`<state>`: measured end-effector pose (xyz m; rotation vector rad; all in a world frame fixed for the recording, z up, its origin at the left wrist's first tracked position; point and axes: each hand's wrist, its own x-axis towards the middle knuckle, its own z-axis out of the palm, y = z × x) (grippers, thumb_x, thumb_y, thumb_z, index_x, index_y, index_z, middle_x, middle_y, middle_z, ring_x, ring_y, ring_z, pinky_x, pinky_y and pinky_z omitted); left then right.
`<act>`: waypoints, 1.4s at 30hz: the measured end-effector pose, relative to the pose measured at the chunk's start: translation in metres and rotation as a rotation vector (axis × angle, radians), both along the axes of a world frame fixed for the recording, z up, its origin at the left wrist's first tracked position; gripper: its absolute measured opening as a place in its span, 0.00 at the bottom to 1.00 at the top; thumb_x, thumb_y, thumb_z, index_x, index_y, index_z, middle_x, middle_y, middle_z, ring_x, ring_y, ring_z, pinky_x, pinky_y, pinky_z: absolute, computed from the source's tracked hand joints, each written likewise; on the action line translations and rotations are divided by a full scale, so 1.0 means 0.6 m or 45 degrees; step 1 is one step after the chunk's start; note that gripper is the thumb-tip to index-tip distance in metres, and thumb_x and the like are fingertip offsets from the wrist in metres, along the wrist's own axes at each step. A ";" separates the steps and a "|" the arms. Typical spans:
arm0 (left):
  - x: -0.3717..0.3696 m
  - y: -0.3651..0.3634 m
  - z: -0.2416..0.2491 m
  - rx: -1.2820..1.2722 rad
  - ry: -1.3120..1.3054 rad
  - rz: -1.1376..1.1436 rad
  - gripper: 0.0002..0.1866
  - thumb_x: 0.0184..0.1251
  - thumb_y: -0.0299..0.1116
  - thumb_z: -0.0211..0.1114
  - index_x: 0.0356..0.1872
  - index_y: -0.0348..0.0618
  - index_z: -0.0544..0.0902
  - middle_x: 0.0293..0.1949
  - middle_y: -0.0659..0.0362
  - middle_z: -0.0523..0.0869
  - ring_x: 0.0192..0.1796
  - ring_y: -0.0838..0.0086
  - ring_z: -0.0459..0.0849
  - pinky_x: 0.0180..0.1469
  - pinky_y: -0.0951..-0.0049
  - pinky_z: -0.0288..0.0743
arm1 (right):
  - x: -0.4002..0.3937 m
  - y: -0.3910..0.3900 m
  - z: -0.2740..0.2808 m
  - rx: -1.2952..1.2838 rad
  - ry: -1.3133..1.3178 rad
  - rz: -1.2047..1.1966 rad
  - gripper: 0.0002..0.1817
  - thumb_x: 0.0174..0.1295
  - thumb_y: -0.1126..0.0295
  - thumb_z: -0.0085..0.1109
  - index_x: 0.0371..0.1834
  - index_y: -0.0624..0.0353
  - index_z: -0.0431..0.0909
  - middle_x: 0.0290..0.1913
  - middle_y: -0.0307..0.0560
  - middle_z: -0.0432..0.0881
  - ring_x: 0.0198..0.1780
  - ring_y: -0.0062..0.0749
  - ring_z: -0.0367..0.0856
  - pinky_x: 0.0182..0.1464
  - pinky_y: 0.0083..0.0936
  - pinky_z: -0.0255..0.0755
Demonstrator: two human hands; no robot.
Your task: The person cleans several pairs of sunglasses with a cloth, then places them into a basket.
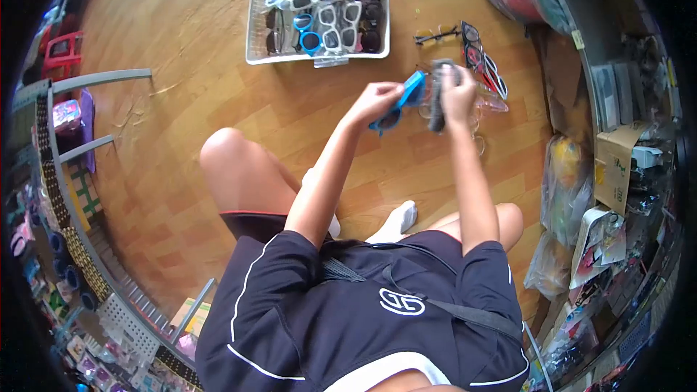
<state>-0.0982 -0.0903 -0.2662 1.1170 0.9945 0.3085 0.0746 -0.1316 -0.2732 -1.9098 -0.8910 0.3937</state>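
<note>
Blue sunglasses [412, 91] hang from my left hand [379, 104], whose fingers pinch one end of the frame. Close beside them, to the right, my right hand [457, 93] is closed around a dark grey item [437, 105], perhaps a cloth, blurred by motion. The two hands are apart, with the sunglasses and the grey item between them. Behind and right of my right hand, several pairs of glasses [473, 47] lie on the wooden floor, some with dark, red or clear frames.
A white basket [249, 33] holding several sunglasses with white, blue and dark frames stands on the floor ahead. Crowded shelves [54, 196] line the left. Plastic-wrapped goods [565, 189] and a cardboard box [616, 163] are at the right. My bent legs frame the floor in front.
</note>
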 end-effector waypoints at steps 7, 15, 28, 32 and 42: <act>-0.091 0.293 -0.006 0.876 0.947 0.725 0.10 0.48 0.33 0.57 0.29 0.39 0.80 0.28 0.48 0.81 0.32 0.61 0.81 0.36 0.67 0.72 | 0.071 -0.046 0.177 0.210 0.298 -0.216 0.12 0.54 0.66 0.54 0.31 0.66 0.75 0.26 0.40 0.76 0.26 0.20 0.71 0.30 0.19 0.67; -0.189 0.407 -0.082 0.725 1.464 0.067 0.14 0.42 0.30 0.61 0.34 0.36 0.79 0.39 0.44 0.78 0.45 0.59 0.78 0.45 0.66 0.72 | -0.048 -0.043 0.256 0.267 0.294 -0.096 0.10 0.55 0.68 0.53 0.33 0.65 0.75 0.26 0.40 0.76 0.27 0.19 0.72 0.30 0.17 0.66; -0.128 0.355 -0.098 1.603 1.750 0.218 0.13 0.54 0.34 0.49 0.36 0.40 0.77 0.33 0.52 0.79 0.36 0.58 0.79 0.39 0.65 0.73 | 0.019 -0.084 0.223 0.437 0.635 -0.238 0.10 0.55 0.67 0.53 0.31 0.65 0.74 0.27 0.38 0.75 0.26 0.17 0.70 0.31 0.15 0.65; 0.023 0.297 -0.049 1.830 1.335 -0.312 0.06 0.43 0.29 0.55 0.25 0.40 0.76 0.26 0.48 0.78 0.30 0.59 0.79 0.31 0.67 0.74 | 0.053 -0.088 0.218 0.552 0.756 -0.483 0.10 0.55 0.66 0.52 0.27 0.63 0.73 0.26 0.39 0.75 0.25 0.19 0.71 0.30 0.15 0.66; 0.231 0.037 -0.209 1.762 0.692 -0.958 0.07 0.48 0.28 0.52 0.30 0.43 0.75 0.31 0.55 0.77 0.40 0.64 0.76 0.42 0.67 0.66 | 0.087 -0.147 0.239 0.796 0.935 -0.636 0.09 0.55 0.67 0.53 0.30 0.64 0.72 0.28 0.40 0.75 0.27 0.21 0.73 0.29 0.17 0.68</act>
